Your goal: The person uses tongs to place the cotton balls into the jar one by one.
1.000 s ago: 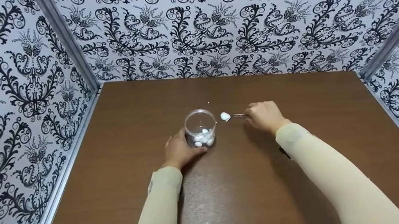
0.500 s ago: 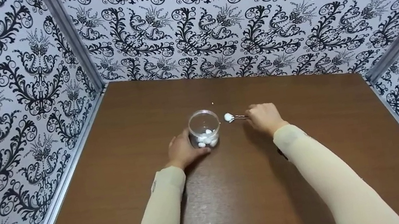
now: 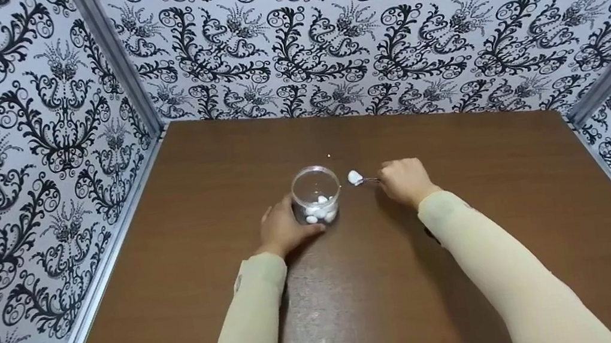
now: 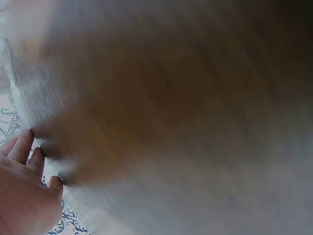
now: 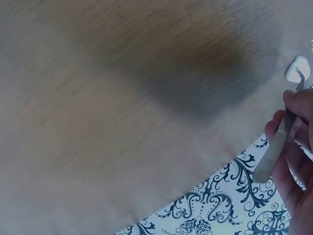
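My left hand grips a clear round jar near the middle of the table, thumb at its near side and fingers behind. Several white cotton balls lie at the bottom of the jar, whose top is uncovered. To the right, my right hand pinches metal tweezers that point left. One cotton ball is at the tweezer tips, just right of the jar and apart from it. In the left wrist view, the left hand's fingers show at the left edge.
A brown wooden table lies under both hands. Patterned black-and-white walls stand at its back and sides, with metal posts at the corners. Tiny pale specks show behind and beside the jar.
The head view has shifted slightly, moving the scene rightward. The tweezers have turned a little, so their two prongs now overlap and the cotton ball shows another side. The left hand keeps its grip.
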Demonstrator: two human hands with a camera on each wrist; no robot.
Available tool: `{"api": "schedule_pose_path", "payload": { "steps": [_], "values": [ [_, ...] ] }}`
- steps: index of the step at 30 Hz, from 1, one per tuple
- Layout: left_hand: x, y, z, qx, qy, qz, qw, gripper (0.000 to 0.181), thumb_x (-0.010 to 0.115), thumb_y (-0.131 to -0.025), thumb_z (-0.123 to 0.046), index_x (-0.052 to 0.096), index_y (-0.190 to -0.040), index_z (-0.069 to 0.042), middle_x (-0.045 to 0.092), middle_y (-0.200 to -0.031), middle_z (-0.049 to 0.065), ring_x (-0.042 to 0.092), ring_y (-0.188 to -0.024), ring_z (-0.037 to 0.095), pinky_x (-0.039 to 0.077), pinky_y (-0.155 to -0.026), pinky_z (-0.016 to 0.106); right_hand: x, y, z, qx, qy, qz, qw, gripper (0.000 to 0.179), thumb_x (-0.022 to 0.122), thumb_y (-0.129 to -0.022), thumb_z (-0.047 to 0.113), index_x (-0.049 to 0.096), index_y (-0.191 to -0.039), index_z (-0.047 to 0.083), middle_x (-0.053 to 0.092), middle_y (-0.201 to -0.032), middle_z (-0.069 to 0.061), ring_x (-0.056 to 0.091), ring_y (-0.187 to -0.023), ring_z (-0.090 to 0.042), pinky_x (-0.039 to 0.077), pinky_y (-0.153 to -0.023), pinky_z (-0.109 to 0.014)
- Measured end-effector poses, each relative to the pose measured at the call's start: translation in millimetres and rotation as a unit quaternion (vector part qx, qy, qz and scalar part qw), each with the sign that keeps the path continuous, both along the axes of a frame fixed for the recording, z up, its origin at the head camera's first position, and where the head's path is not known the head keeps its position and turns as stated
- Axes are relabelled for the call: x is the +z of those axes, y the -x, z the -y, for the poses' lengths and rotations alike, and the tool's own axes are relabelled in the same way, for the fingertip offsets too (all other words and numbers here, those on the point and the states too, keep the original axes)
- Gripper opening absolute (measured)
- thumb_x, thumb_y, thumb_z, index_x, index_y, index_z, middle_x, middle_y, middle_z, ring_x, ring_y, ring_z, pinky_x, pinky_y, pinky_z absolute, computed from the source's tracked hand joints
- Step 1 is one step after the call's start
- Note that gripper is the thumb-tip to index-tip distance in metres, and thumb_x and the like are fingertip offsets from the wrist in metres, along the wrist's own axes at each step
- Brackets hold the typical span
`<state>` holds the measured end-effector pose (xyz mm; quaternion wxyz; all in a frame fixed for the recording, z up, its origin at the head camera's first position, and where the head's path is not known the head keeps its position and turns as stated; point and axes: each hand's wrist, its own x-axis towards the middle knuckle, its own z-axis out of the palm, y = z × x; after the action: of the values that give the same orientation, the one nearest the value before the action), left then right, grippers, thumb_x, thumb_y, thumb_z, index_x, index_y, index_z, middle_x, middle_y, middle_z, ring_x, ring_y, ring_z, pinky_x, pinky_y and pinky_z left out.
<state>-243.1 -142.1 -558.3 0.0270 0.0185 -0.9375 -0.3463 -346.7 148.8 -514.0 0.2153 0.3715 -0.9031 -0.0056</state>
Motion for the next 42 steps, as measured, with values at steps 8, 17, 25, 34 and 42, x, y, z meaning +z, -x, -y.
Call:
{"api": "schedule_pose_path", "payload": {
  "steps": [8,17,25,34,42],
  "values": [
    [2.3,-2.3,0.8,0.001,0.002,0.004,1.0,0.101,0.094,-0.071,-0.05,0.05,-0.152,-0.007,0.065,-0.143,0.013,0.058,-0.137,0.033,0.023,-0.13,0.05,14.5,-3.7,-6.4,-0.008,-0.001,0.007,0.9999,0.01,0.073,-0.081,0.005,0.074,-0.071,0.008,0.071,-0.071,-0.006,0.065,-0.055,-0.033,0.052,-0.046,-0.053],
    [2.2,-3.5,6.3,0.008,-0.004,0.007,0.9999,0.101,0.094,-0.071,-0.049,0.051,-0.151,-0.006,0.065,-0.144,0.014,0.058,-0.137,0.033,0.022,-0.13,0.05,40.8,-16.2,-11.0,0.034,0.047,-0.02,0.9981,0.004,0.078,-0.086,0.011,0.081,-0.083,0.012,0.068,-0.072,-0.003,0.065,-0.055,-0.032,0.049,-0.043,-0.05],
    [-2.3,-2.1,10.1,0.009,0.003,0.0,1.0,0.105,0.093,-0.07,-0.052,0.049,-0.153,-0.005,0.063,-0.146,0.014,0.058,-0.137,0.034,0.027,-0.128,0.049,69.7,-31.9,4.8,0.061,0.046,-0.032,0.9965,0.006,0.076,-0.09,0.016,0.081,-0.089,0.013,0.068,-0.077,-0.001,0.068,-0.06,-0.028,0.05,-0.045,-0.048],
    [-3.4,0.3,6.5,0.007,0.012,-0.004,0.9999,0.103,0.093,-0.07,-0.053,0.05,-0.151,-0.007,0.066,-0.143,0.015,0.059,-0.135,0.037,0.03,-0.127,0.049,79.4,-48.5,32.4,0.107,0.045,-0.041,0.9924,0.007,0.075,-0.091,0.019,0.08,-0.089,0.015,0.069,-0.077,0.001,0.069,-0.063,-0.023,0.052,-0.047,-0.041],
    [-1.3,-0.1,-0.7,0.004,0.002,-0.008,1.0,0.102,0.094,-0.069,-0.05,0.051,-0.151,-0.007,0.067,-0.141,0.015,0.059,-0.134,0.036,0.029,-0.127,0.049,73.1,-52.6,39.4,0.109,0.03,-0.034,0.9931,0.006,0.076,-0.09,0.018,0.079,-0.087,0.015,0.067,-0.076,0.0,0.066,-0.06,-0.024,0.05,-0.046,-0.041]
  ]
}}
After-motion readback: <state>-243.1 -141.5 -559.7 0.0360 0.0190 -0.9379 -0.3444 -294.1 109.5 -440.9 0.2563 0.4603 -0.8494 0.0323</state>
